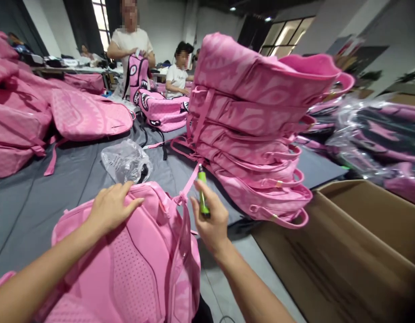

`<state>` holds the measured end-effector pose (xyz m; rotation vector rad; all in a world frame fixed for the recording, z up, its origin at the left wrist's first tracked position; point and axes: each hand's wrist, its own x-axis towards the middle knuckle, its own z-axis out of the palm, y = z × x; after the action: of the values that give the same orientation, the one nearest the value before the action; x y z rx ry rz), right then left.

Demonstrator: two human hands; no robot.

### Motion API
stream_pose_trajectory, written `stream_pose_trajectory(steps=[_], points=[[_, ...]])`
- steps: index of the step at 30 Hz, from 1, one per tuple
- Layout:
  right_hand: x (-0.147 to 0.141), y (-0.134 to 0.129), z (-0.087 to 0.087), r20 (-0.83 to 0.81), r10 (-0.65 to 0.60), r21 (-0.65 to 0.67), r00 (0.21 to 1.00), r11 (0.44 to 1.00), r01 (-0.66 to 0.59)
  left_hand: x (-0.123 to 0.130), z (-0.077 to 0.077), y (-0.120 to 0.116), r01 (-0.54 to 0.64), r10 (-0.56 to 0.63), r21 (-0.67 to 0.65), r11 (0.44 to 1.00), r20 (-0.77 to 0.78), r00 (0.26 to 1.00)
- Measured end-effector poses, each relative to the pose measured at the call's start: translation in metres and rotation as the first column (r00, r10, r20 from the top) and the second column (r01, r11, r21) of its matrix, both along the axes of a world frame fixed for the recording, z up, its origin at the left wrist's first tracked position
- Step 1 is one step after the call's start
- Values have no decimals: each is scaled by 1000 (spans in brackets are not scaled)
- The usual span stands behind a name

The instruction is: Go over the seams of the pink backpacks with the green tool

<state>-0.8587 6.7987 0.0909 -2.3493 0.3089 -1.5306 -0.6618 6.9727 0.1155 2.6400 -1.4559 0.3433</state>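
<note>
A pink backpack [143, 260] is in front of me with its padded, dotted back panel facing up. My left hand [111, 206] holds its upper edge, fingers over the rim and thumb across the panel. Just right of the backpack, my right hand [212, 220] is closed around a green lighter [203, 197] with a metal tip and black end. The tip points up and away from me. A pink strap [190, 181] with a knot in it runs beside the lighter. Whether the tip touches the strap I cannot tell.
A tall stack of pink backpacks [248, 121] leans at right, above an open cardboard box [342, 242]. More pink bags [89, 112] lie at left on the grey table cover [83, 166]. A crumpled plastic bag [125, 159] lies ahead. Other people [131, 40] work behind.
</note>
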Motion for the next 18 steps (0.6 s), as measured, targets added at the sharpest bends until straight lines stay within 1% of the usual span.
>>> stream_pose_trajectory(steps=[1,2,3,5,7,9,11,13,15,16,18], points=[[-4,-6,-1,0,-15,10,1000,1000,15,-1,-5,-1,30,-28,-48,998,45,999],[-9,-9,-2,-26,1,-3,1000,1000,-1,-4,-10,-3,82,-70,-115,990,102,992],[-12,-7,-4,-68,45,-35,997,998,-47,-9,-14,-5,151,-121,-187,971,164,979],[-12,4,-15,-152,154,-110,976,979,-172,-22,-24,-9,317,-240,-284,905,272,932],[-6,17,-27,-189,214,-211,958,944,-252,-33,-31,-11,437,-329,-300,848,348,878],[-4,24,-39,-219,204,-323,954,908,-268,-36,-36,-12,524,-426,-219,823,373,824],[-10,20,-49,-264,139,-412,954,878,-242,-34,-37,-10,585,-527,-83,807,348,776],[-26,9,-62,-350,47,-434,935,877,-207,-30,-35,-7,616,-599,36,787,285,748],[-42,-1,-77,-423,-36,-386,906,911,-144,-28,-29,-9,628,-635,109,770,211,743],[-47,-5,-83,-441,-51,-338,896,934,-113,-27,-25,-12,636,-650,136,760,163,742],[-46,-11,-89,-441,-17,-195,897,978,-77,-25,-19,-24,651,-667,173,740,60,742]])
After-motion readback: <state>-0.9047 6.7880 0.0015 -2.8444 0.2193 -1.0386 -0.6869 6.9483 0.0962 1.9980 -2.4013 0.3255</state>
